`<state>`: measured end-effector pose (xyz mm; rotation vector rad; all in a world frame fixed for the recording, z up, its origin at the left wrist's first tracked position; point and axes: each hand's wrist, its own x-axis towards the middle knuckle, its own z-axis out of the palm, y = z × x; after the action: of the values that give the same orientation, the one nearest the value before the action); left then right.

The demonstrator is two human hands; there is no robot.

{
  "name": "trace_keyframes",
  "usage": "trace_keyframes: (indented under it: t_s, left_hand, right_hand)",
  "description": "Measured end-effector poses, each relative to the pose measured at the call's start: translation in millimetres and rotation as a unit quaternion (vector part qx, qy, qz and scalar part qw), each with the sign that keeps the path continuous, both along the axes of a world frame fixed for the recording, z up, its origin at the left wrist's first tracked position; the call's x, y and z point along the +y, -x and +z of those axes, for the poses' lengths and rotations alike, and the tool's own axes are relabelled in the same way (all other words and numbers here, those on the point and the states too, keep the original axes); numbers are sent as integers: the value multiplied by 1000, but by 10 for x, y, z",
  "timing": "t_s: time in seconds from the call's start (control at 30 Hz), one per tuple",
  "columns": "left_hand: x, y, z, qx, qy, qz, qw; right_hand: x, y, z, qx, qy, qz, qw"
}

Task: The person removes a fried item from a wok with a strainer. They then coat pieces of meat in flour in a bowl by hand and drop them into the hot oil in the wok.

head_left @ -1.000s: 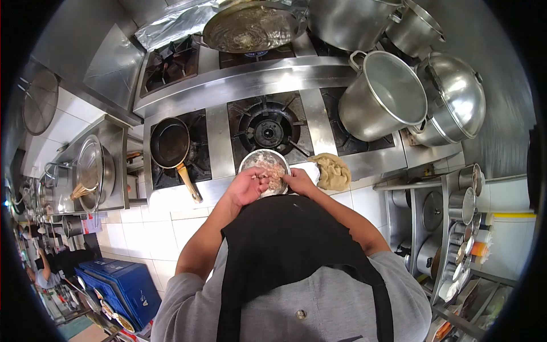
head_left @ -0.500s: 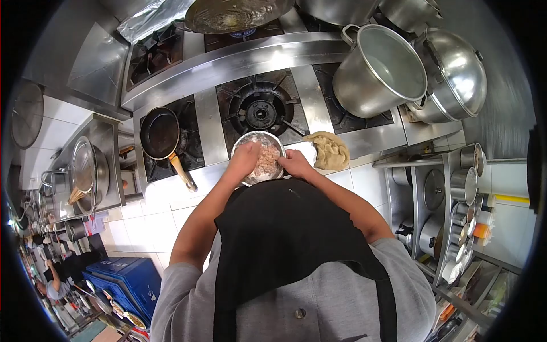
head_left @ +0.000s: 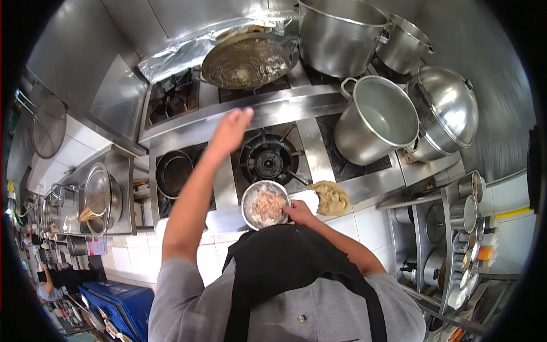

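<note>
My right hand grips the rim of a metal bowl close to my apron, at the stove's front edge. Inside lies a pinkish, crumbly mix dusted with white powder. My left hand is stretched forward above the stove, its fingers drawn together; whatever they may hold is hidden. Beyond it, on a back burner, sits a wide wok of bubbling oil with a small pale patch in it.
A frying pan rests on the front left burner, beneath my left forearm. To the right stand a tall pot of liquid and a domed steamer. A tan cloth lies beside the bowl. Shelves with pots are at right.
My left hand has come out of the bowl and reached forward toward the wok. My right hand still holds the bowl. The view has tilted up, showing more of the wok and back pots.
</note>
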<state>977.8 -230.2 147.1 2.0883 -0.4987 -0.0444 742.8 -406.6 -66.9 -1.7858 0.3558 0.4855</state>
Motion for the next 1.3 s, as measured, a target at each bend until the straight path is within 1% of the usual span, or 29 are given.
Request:
trace_keyframes:
  t_s: [0.03, 0.07, 0.1, 0.17, 0.2, 0.27, 0.3, 0.37, 0.4, 0.5, 0.53, 0.6, 0.63, 0.7, 0.77, 0.8, 0.83, 0.9, 0.97, 1.03, 1.1, 1.13, 1.17, 1.2, 1.23, 1.27, 1.3]
  left_hand:
    - [1, -346, 153, 32, -33, 2, 999]
    - [5, -673, 210, 46, 6, -5, 999]
    - [-36, -974, 304, 6, -64, 14, 998]
    - [-177, -1356, 477, -79, -196, 6, 977]
    - [-276, -1476, 495, -85, -195, 3, 977]
    - [-502, -1686, 430, -102, -265, -22, 959]
    - [-613, -1807, 367, -106, -266, -28, 958]
    - [-836, -2050, 158, -69, -403, -6, 913]
    - [-913, -2199, 5, -74, -434, -12, 898]
    - [-1049, -2397, -219, -78, -406, 0, 911]
    - [-1085, -2296, -125, -78, -406, -3, 910]
    - [-1049, -2081, 137, -125, -289, 43, 948]
    - [-969, -2018, 227, -122, -291, 46, 948]
    - [-794, -1870, 452, -208, -152, 69, 964]
    - [-531, -1364, 735, -227, -83, 62, 969]
    - [-332, -942, 902, -165, -97, 36, 981]
    - [-78, -432, 884, -92, -112, 14, 989]
    - [257, 193, 646, 15, -181, -58, 982]
    - [451, 644, 143, 82, -228, -156, 958]
    - [426, 1061, -334, 138, -287, -189, 929]
    - [415, 1357, -931, 55, -277, -195, 939]
    - [380, 1467, -1112, 6, -278, -190, 942]
    - [346, 1534, -1312, -9, -247, -195, 949]
    - [276, 1617, -1341, -23, -255, -194, 947]
    - [195, 1658, -1356, -44, -261, -190, 945]
    - [134, 1679, -1365, -47, -259, -187, 946]
    - [95, 1714, -1418, -73, -278, -178, 941]
  right_hand:
    - [1, 5, 17, 3, 0, 0, 1000]
    - [8, 17, 94, 9, -20, -14, 1000]
    - [16, 16, 59, 26, -45, -25, 998]
    - [3, 19, 30, 14, -39, -21, 999]
    - [2, 32, 5, 3, -34, -23, 999]
    - [-13, 38, 28, -17, -6, -22, 1000]
    - [-9, 44, -8, -20, -8, -30, 999]
    - [-18, 71, -149, -24, -65, -44, 997]
    - [-36, 75, -90, -14, -43, -41, 998]
    - [-43, 105, -150, -31, -47, -59, 997]
    - [-59, 108, -150, -29, -48, -62, 996]
    - [-80, 100, -152, -18, -18, -57, 998]
    - [-76, 100, -138, -15, -20, -52, 998]
    - [-81, 78, -111, -3, -35, -59, 998]
    - [-77, 43, -325, -23, -36, -54, 998]
    - [-93, -33, -362, -26, -31, -46, 998]
    - [-84, -15, -391, -19, -26, -34, 999]
    - [-90, -48, -291, -3, -33, -20, 999]
    - [-76, -67, -554, -45, -5, -8, 999]
    - [-58, -84, -266, -21, -34, -2, 999]
    - [-27, -153, -116, -15, 32, 47, 998]
    - [-5, -157, 83, -2, -1, 38, 999]
    - [17, -165, 239, 5, -32, 27, 999]
    - [44, -173, -53, -24, -37, 16, 999]
    - [60, -185, 27, -27, -34, 19, 999]
    - [78, -173, 113, -19, -50, 6, 999]
    - [98, -157, 155, -9, -67, -7, 998]
